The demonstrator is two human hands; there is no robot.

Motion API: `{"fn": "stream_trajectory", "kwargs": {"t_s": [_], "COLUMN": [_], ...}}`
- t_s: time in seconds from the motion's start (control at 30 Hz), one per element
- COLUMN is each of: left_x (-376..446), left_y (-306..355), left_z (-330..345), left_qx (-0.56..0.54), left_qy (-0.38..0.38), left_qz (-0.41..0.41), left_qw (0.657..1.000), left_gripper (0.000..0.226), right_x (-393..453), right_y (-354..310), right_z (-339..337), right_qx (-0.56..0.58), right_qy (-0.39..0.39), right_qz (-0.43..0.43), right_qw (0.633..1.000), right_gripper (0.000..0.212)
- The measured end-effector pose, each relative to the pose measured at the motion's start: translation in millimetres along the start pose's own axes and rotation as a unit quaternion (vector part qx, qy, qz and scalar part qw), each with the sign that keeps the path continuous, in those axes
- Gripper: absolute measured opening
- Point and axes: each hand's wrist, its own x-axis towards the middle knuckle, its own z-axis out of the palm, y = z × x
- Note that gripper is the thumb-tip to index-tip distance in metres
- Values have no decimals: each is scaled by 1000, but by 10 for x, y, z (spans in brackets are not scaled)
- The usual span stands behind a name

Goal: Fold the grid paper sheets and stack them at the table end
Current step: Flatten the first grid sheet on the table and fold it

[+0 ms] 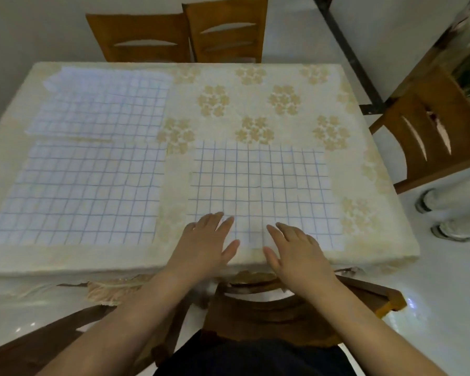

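White blue-lined grid paper sheets: three groups — right (261, 185), left (87, 191), far-left stack (101, 109).
Left hand (204, 245), right hand (296, 251): fingers straight, flat on right sheet.
Writing: none legible.

Floral-cloth table (255, 85): grid paper sheets (261, 185), folded stack (101, 104) far-left.

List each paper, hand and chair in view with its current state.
Right sheet: flat on the table, both hands on its near edge.
Left sheet: lying flat, untouched.
Far stack: at the far left, untouched; fold not discernible.
Left hand: fingers straight, pressing the right sheet.
Right hand: fingers straight, pressing the same sheet.
Far chairs: pushed up to the table's far end.
Side chair: beside the table.
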Motion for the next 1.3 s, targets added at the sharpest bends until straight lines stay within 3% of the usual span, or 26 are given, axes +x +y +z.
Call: {"fn": "stream_trajectory", "kwargs": {"t_s": [0.27,0.5,0.83,1.0,1.17,1.3], "left_x": [547,928,1265,1325,1412,1475], "left_y": [50,-232,-605,-749,-915,-1030], "left_z": [231,624,915,918,811,798], "left_qx": [1,-61,-176,-269,-363,-375], "left_qy": [12,92,137,158,114,61], "left_qz": [-27,-54,-233,-328,-465,-486], "left_qw": [1000,992,947,892,799,787], "left_gripper": [68,56,36,36,38,42], "right_x": [717,1481,1870,1869,1864,1862], "right_y": [255,445,569,565,558,555], "right_z": [100,384,716,786,867,886], "right_qx": [-16,-8,-48,-53,-37,-23], "right_qy": [0,-30,-55,-72,-82,-88], "right_qz": [-54,-82,-66,-60,-53,-50], "right_qw": [998,996,995,994,995,995], "right_gripper": [58,61,63,68,69,68]}}
